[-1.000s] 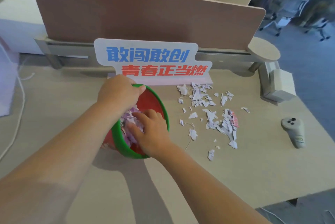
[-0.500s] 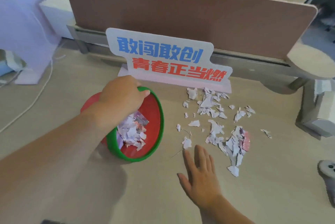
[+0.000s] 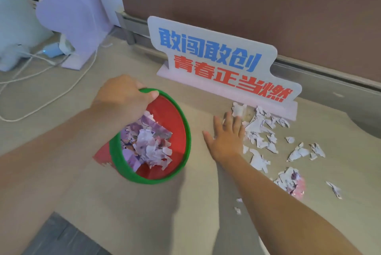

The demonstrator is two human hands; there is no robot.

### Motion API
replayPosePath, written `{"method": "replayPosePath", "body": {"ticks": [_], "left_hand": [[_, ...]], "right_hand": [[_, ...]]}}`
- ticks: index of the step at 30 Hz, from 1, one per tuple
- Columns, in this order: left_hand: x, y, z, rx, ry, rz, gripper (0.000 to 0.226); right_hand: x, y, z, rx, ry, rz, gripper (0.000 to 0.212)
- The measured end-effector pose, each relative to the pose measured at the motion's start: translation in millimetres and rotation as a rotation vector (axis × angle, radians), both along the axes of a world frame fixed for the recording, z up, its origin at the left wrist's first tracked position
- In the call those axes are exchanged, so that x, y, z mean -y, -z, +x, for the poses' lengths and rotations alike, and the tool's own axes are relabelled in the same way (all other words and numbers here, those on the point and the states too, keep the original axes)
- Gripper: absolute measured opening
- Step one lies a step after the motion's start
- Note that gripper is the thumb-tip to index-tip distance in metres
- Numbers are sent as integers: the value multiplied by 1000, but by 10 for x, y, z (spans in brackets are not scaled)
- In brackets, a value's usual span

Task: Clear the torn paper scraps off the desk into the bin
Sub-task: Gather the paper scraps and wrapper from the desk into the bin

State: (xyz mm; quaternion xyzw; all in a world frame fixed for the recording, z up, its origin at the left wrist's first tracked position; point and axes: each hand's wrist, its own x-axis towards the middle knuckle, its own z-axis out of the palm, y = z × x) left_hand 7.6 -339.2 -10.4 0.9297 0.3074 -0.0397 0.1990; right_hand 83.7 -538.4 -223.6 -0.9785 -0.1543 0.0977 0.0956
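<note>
A small red bin with a green rim stands tilted on the desk, its mouth facing me, with a heap of torn paper inside. My left hand grips the far-left part of the rim. My right hand lies flat on the desk with fingers spread, just right of the bin, at the left edge of the loose paper scraps. Its fingertips touch the nearest scraps. More scraps lie scattered to the right along my forearm.
A white sign with blue and red characters stands just behind the scraps, in front of a brown desk divider. A lilac stand and white cables occupy the far left. The desk's front edge runs at lower left.
My right hand left the bin, then moved forward and up across the desk to the scraps' left edge. My left hand has kept its hold on the rim. The view swung left.
</note>
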Motion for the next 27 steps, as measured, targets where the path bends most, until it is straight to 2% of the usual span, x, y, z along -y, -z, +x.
{"method": "replayPosePath", "body": {"ticks": [4, 7, 12, 16, 18, 20, 24, 27], "left_hand": [[-29, 6, 0, 32, -49, -19, 40], [-22, 16, 15, 37, -38, -54, 40], [-55, 19, 53, 33, -42, -81, 37], [-27, 7, 86, 20, -1, -68, 35], [-5, 10, 87, 19, 30, -66, 36], [-25, 21, 83, 27, 49, -81, 38], [-141, 49, 65, 48, -10, -152, 37], [-199, 43, 44, 60, -31, -194, 36]], "right_hand": [[13, 31, 23, 114, -52, 201, 39], [25, 13, -16, 202, -59, 263, 39], [-30, -86, -35, 78, -58, 109, 25], [-67, -156, -47, 21, -106, 93, 25], [-58, -262, -32, -40, -41, 116, 23], [-69, -467, -39, -90, 37, 218, 15], [-258, -1034, -334, 6, 103, 505, 13], [-598, -1388, -648, 26, -57, 639, 10]]}}
